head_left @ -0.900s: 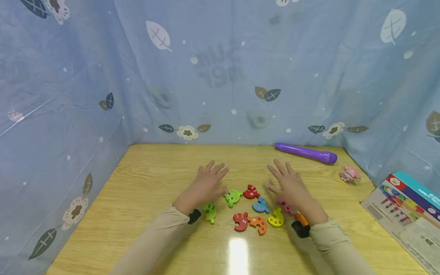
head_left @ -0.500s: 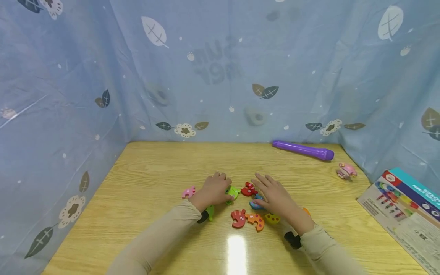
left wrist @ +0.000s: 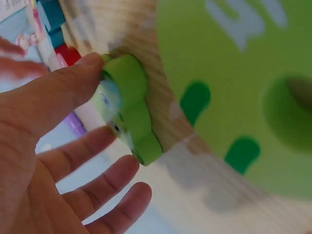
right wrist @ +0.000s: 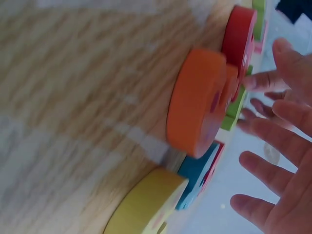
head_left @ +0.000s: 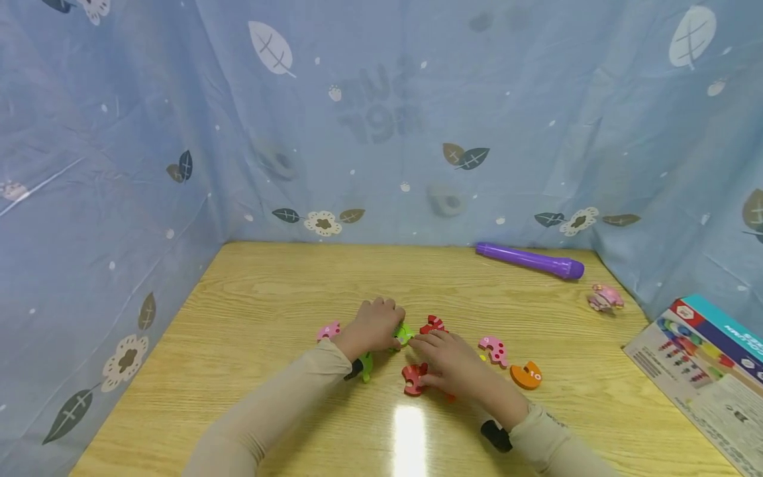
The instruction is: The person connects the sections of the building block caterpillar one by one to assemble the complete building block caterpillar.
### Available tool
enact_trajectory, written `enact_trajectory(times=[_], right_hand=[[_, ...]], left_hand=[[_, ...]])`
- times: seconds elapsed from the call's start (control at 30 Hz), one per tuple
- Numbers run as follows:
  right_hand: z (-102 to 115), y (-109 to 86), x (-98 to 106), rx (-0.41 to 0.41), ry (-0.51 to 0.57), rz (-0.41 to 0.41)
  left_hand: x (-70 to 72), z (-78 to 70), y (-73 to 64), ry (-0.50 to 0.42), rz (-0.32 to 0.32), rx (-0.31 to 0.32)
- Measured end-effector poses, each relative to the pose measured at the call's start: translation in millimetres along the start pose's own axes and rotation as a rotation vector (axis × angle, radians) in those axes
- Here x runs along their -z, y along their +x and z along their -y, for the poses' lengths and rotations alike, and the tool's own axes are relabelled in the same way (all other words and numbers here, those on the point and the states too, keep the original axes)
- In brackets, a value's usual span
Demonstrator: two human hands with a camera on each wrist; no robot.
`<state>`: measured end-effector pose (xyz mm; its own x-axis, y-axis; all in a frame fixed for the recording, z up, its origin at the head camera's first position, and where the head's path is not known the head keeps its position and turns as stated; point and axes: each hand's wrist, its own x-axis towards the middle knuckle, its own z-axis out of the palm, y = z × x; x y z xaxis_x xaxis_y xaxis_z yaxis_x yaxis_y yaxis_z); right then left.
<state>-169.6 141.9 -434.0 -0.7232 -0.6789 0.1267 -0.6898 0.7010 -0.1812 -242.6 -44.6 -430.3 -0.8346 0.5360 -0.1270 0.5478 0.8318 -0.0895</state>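
Fingers (left wrist: 97, 185) of the left hand (head_left: 371, 328) are pinching the green face piece (left wrist: 134, 92) on the table (head_left: 280, 285), just left of a red piece (head_left: 434, 324). The right hand (head_left: 454, 364) is hanging with fingers spread over a spotted orange piece (right wrist: 195, 102), while an orange block marked 10 (head_left: 526, 376) is lying to its right

Bright, even light, white glare (head_left: 409, 440) on the near tabletop (head_left: 286, 281), both wrist views soft, perhaps from motion.
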Motion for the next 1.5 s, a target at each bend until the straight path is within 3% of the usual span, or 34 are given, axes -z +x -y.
enact_trajectory(times=[0.43,0.63,0.83,1.03,1.3,1.5], right_hand=[[15,5.7,-9,0.019,0.015,0.080],[17,4.3,-7,0.002,-0.003,0.124],[18,10.2,-9,-0.017,0.026,0.110],[20,21.7,-14,-0.154,0.071,0.021],[37,53.4,-24,-0.443,0.175,-0.166],[47,68.8,-30,-0.564,0.184,-0.254]], left_hand=[[4.6,26.6,2.8,-0.036,0.047,-0.117],[7.7,30.1,3.0,0.011,0.047,-0.197],[5.4,38.1,4.6,0.083,0.006,-0.250],[4.0,45.0,6.7,0.100,-0.042,-0.314],[2.1,51.4,7.4,0.072,-0.037,-0.314],[2.7,53.7,8.2,0.048,-0.044,-0.321]])
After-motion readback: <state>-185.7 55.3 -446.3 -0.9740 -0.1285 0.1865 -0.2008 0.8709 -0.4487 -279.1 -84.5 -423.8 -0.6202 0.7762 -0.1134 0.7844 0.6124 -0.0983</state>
